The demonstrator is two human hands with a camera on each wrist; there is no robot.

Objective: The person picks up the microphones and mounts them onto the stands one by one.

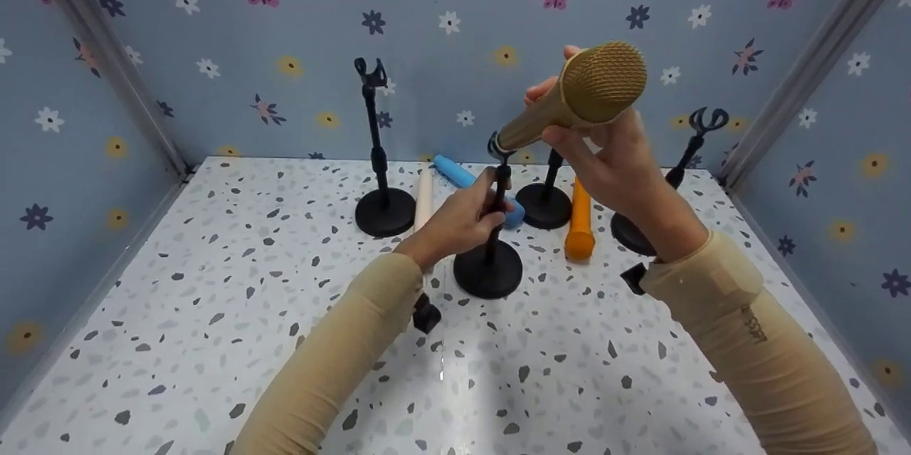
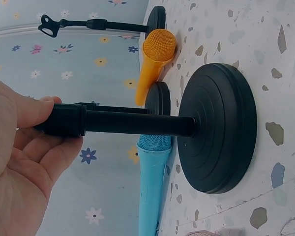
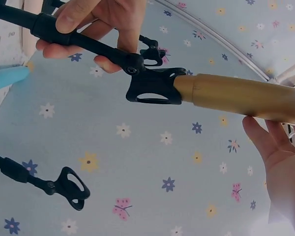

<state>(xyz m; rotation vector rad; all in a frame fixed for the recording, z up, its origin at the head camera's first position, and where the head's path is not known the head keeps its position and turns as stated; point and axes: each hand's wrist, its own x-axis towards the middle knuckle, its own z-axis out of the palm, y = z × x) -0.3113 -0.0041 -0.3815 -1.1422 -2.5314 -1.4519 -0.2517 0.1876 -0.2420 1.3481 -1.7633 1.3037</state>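
My right hand (image 1: 615,156) grips a gold microphone (image 1: 541,117), its mesh head tilted up toward the right. The handle's narrow end sits at the clip (image 3: 155,87) of a black desktop microphone stand (image 1: 490,270); in the right wrist view its tip is inside the clip's mouth. Around the stand's pole, at the thick collar, my left hand (image 1: 462,216) holds with thumb and fingers. The left wrist view shows that collar (image 2: 64,119) between thumb and fingers, and the round base (image 2: 216,128) below.
Behind the held stand lie a blue microphone (image 1: 455,171), an orange microphone (image 1: 580,227) and a pale microphone (image 1: 424,199). More black stands rise at the left (image 1: 384,209), centre back (image 1: 544,206) and right (image 1: 630,231). Flower-patterned walls (image 1: 455,49) enclose the speckled tabletop (image 1: 534,369).
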